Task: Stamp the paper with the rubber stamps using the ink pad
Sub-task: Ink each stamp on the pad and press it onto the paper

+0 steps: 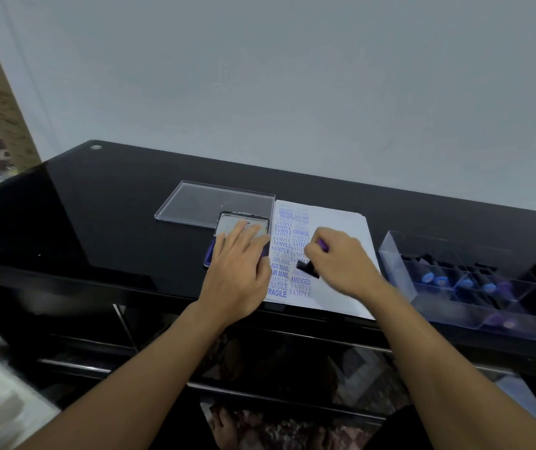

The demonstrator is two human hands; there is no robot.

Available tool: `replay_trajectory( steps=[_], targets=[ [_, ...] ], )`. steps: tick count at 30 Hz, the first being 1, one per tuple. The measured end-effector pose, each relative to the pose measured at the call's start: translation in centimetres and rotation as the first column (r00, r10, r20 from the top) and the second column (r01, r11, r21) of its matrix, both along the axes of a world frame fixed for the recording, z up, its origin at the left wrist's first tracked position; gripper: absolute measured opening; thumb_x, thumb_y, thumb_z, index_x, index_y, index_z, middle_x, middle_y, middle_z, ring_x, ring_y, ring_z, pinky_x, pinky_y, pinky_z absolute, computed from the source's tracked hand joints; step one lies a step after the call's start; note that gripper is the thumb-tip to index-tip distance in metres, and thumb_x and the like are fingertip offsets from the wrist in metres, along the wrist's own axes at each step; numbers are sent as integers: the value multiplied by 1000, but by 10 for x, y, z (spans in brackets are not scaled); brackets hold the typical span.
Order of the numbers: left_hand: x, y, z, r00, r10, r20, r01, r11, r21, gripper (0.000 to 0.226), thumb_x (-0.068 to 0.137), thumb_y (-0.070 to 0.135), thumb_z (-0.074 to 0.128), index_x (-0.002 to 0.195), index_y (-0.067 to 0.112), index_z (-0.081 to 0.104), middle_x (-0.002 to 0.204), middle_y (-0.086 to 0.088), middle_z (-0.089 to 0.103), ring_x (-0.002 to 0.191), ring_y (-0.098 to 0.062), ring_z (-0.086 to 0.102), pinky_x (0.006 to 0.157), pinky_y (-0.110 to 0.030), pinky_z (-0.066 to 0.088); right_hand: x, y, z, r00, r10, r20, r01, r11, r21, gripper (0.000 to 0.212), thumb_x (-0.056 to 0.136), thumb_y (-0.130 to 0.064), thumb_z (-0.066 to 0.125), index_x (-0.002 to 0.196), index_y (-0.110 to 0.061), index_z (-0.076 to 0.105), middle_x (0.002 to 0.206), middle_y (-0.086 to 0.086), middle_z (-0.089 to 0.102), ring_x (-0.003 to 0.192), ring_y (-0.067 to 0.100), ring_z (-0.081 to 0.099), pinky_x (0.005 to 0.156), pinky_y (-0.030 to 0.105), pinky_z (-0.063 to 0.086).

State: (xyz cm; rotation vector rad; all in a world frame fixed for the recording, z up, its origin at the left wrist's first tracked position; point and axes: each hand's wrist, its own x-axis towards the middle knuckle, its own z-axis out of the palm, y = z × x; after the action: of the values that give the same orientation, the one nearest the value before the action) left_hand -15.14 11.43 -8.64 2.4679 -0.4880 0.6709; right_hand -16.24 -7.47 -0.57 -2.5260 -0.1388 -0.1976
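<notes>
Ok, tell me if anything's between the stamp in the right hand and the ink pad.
Yes. The left hand lies over the ink pad, covering most of it. The right hand holds the stamp over the paper, just beside the pad.

One wide-angle head-worn view looks forward and down from close above the near edge of the black table [114, 206], paper [335, 222] near centre, grey wall [292, 76] beyond.

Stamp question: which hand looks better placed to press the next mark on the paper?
Right. The right hand grips the stamp with curled fingers, right over the paper. The left hand lies flat on the ink pad and holds no stamp.
</notes>
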Motion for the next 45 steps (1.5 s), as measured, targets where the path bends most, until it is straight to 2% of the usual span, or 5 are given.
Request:
replay_trajectory(
  steps=[8, 29, 35, 41, 45],
  targets=[
    [3, 18, 27, 999, 10, -41, -15, 993, -119, 46, 96, 28, 38, 137, 16, 54, 156, 2, 38, 152, -16, 14, 124, -47, 6, 3, -12, 25, 999, -30, 23, 29, 996, 82, 15, 94, -24, 53, 88, -12, 61, 86, 2, 65, 84, 24, 64, 64, 30, 46],
    [7, 48, 36, 994, 58, -88, -70, 987, -142, 46, 96, 27, 43, 140, 16, 53, 155, 0, 41, 151, -18, 18, 121, -53, 17, 8, -7, 24, 999, -35, 19, 34, 999, 31, 13, 94, -30, 59, 94, -17, 58, 89, -3, 62, 78, 13, 56, 59, 24, 40],
    [19, 81, 34, 961, 177, -214, -206, 971, -123, 43, 100, 20, 46, 143, 16, 51, 157, 0, 38, 149, -18, 21, 123, -42, 17, 26, 28, 21, 992, 125, 26, -126, 992, 18, 17, 96, -36, 58, 92, -20, 61, 82, -4, 61, 74, 15, 57, 61, 25, 44],
    [28, 105, 14, 926, 232, -299, -255, 966, -37, 42, 100, 20, 45, 141, 13, 53, 151, -5, 46, 143, -22, 34, 119, -49, 25, 53, 79, 24, 962, 269, -56, -273, 957, -94, 16, 94, -28, 53, 97, -13, 58, 90, 2, 63, 80, 20, 58, 65, 31, 46],
    [30, 106, 3, 930, 243, -277, -243, 969, 35, 43, 100, 26, 44, 141, 16, 52, 150, 0, 46, 142, -18, 35, 119, -51, 25, 65, 102, 26, 930, 350, -116, -367, 907, -205, 15, 94, -28, 53, 85, -15, 52, 86, 2, 59, 78, 21, 55, 64, 33, 44]
  ],
)
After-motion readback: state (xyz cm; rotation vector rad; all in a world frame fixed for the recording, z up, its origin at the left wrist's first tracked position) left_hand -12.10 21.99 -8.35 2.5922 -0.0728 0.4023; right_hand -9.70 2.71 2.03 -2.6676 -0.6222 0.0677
